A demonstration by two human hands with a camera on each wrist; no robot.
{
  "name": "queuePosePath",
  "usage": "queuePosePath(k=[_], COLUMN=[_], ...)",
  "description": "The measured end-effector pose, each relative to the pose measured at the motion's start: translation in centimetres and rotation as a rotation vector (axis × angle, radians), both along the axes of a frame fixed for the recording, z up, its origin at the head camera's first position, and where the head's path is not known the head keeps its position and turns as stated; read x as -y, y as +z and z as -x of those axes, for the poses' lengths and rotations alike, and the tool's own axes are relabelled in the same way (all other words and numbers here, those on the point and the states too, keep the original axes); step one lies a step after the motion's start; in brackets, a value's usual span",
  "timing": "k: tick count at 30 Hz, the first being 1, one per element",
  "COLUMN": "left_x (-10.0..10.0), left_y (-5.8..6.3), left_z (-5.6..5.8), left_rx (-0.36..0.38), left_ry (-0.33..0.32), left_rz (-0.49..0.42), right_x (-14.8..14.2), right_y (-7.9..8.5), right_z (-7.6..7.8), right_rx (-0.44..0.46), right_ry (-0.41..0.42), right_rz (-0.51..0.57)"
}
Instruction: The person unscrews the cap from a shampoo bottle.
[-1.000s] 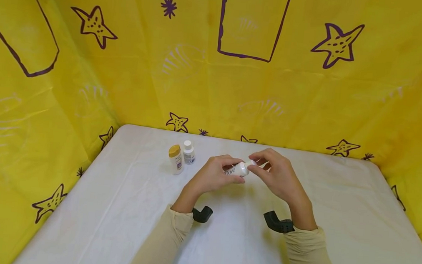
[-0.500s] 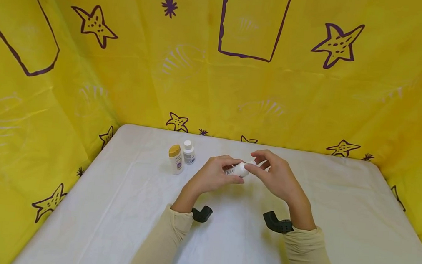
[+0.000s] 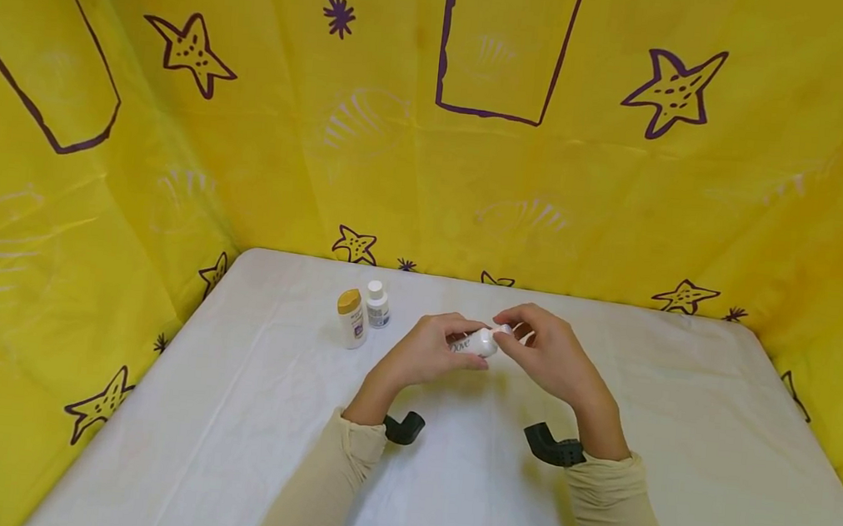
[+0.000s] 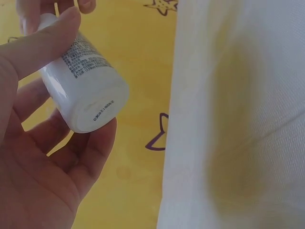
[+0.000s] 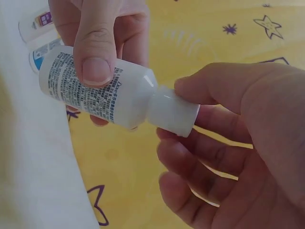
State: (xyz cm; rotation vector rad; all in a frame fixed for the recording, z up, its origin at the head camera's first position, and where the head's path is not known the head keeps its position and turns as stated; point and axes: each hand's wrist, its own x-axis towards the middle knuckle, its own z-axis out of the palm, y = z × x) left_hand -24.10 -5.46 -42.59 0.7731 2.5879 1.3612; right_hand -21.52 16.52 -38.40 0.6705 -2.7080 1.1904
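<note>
My left hand (image 3: 432, 349) grips a small white Dove bottle (image 5: 95, 88) round its body, thumb on the printed label. The bottle lies tilted in the air, its base toward the left wrist camera and its neck toward my right hand (image 3: 551, 349). In the right wrist view, the thumb and fingers of that hand pinch the white cap (image 5: 174, 113), which sits at the bottle's neck. The remaining right fingers are loosely curled below the cap. Whether the cap is loose or tight cannot be told.
A small bottle with a golden cap (image 3: 352, 324) and a white-capped bottle (image 3: 378, 305) stand upright side by side left of my hands. The white-covered table (image 3: 247, 448) meets yellow patterned cloth (image 3: 428, 188) at its back and sides.
My right thumb and fingers shift a little round the cap, and the hand dips slightly. My left hand stays nearly still with the bottle. The two standing bottles have not moved.
</note>
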Motion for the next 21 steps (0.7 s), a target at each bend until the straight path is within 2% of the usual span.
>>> queuePosePath(k=[5,9,18,21], left_x=[-0.03,-0.01,-0.06,-0.21], left_y=[-0.04,-0.11,-0.33,-0.42], left_z=[0.04,-0.01,0.10,0.08], left_rx=[-0.012,-0.013,-0.003,0.015], left_ry=[0.010,0.004,-0.021,-0.029], left_rz=[0.003,0.004,-0.005,-0.001], right_x=[-0.10,-0.11,-0.38,-0.47], right_y=[-0.04,-0.10,-0.11,-0.09], right_z=[-0.14,-0.18,-0.03,-0.05], right_rx=[0.006,0.024,0.222,0.264], right_ry=[0.080,0.097,-0.047,-0.076], right_rz=[0.019,0.018,-0.049,-0.059])
